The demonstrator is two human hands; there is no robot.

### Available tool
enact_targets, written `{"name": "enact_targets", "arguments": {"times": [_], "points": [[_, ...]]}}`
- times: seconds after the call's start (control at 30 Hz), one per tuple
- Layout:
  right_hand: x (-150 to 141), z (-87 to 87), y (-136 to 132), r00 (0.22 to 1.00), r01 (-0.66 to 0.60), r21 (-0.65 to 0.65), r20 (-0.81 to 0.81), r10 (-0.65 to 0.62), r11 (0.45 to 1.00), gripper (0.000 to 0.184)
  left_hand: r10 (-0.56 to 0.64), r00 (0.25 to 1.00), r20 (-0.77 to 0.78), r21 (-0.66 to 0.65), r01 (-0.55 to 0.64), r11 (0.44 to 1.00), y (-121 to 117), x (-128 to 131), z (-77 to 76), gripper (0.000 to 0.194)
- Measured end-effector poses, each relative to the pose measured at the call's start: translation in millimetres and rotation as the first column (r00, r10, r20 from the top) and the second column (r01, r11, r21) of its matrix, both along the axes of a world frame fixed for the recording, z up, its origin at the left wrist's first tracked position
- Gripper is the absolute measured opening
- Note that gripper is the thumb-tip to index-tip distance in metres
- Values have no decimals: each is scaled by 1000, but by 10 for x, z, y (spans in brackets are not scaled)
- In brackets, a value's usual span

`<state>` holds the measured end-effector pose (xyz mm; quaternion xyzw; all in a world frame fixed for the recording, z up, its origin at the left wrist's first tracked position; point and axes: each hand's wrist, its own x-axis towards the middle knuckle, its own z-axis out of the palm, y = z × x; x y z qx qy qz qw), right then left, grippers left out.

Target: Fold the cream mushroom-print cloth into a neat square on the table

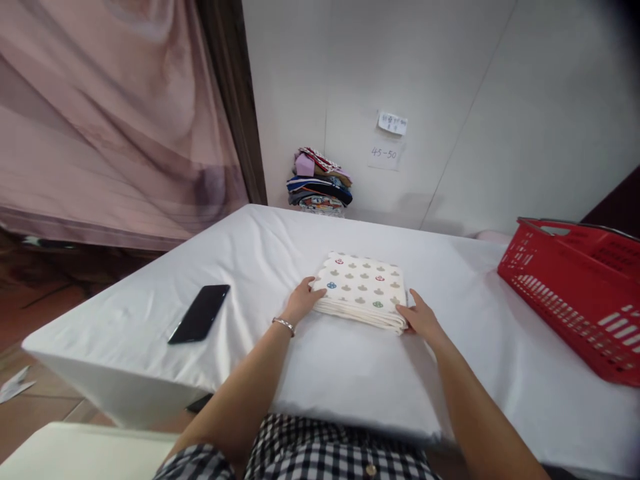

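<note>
A neatly folded cream cloth (361, 283) with a small mushroom-like print in beige, red, blue and green lies flat in front of me. Its layered edges face my body. My left hand (304, 298) grips the left side, thumb on top and fingers at the edge. At the near right corner, my right hand (419, 316) pinches the cloth with the thumb above; the fingers underneath are partly hidden. Whether the cloth is raised off the table at all, I cannot tell.
The white-covered table (240, 253) carries a black phone (200, 313) on the left and a red plastic basket (575, 287) on the right. Behind its far edge is a stack of folded clothes (320, 183). A pink curtain (100, 113) hangs at left; a pale stool (90, 453) stands near.
</note>
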<state>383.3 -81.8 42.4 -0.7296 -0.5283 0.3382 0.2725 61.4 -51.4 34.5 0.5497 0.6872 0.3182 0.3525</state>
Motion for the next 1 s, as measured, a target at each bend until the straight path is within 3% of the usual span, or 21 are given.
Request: {"name": "enact_targets", "arguments": {"times": [0.07, 0.13, 0.23, 0.3, 0.43, 0.5, 0.6, 0.73, 0.8, 0.9, 1.0], "points": [[-53, 128, 25, 947, -61, 63, 319, 37, 996, 75, 17, 999, -28, 0, -17, 1000, -26, 26, 32, 59], [-181, 285, 60, 867, -186, 180, 492, 76, 966, 64, 24, 999, -39, 0, -24, 1000, -47, 44, 62, 60], [-507, 511, 149, 830, -421, 333, 516, 211, 844, 54, 13, 999, -37, -9, -14, 1000, -66, 54, 82, 63], [-779, 630, 252, 808, -510, 359, 513, 291, 782, 52, 3, 999, -39, -11, -4, 1000, -73, 54, 78, 65], [-1328, 735, 581, 747, -563, 306, 587, 314, 768, 52, 0, 999, -49, 3, 0, 1000, -79, 57, 50, 65], [-1561, 685, 771, 721, -551, 280, 634, 280, 786, 54, -4, 999, -49, 3, 4, 1000, -75, 59, 33, 66], [-1807, 458, 998, 682, -519, 228, 691, 239, 824, 58, -21, 998, -51, 4, 21, 1000, -60, 55, 3, 64], [-1921, 76, 1126, 617, -522, 1, 691, 377, 853, 60, -44, 996, -78, 6, 45, 999, -34, 44, -42, 64], [-1923, -25, 1144, 606, -519, -34, 690, 395, 854, 61, -51, 995, -88, 4, 51, 999, -26, 40, -54, 64], [-1925, -19, 1164, 609, -516, -39, 686, 398, 856, 61, -56, 994, -95, -1, 56, 998, -27, 39, -48, 64], [-1916, 109, 1182, 635, -532, -53, 635, 440, 845, 58, -57, 994, -91, -9, 56, 998, -40, 39, -24, 65]]}}
